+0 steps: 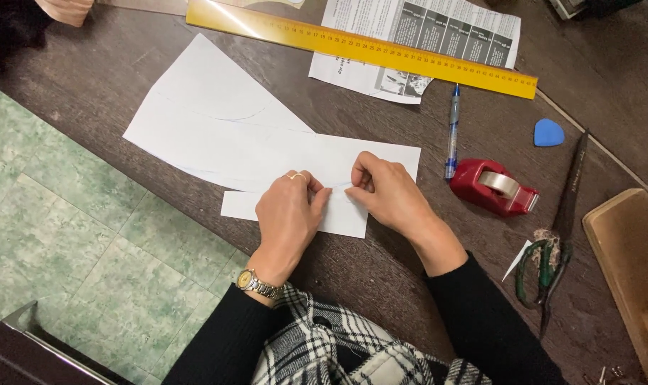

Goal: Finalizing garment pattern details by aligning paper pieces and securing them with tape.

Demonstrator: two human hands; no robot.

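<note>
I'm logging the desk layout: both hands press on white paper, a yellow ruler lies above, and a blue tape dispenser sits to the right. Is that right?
Not quite: the tape dispenser is red, not blue, as the head view shows. The rest holds: the left hand and right hand press on the white paper, with the yellow ruler above.

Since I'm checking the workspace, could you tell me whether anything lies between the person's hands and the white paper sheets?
Nothing visible does: the left hand and right hand already rest on the white paper sheets. The tape dispenser and pen lie off to the side.
</note>
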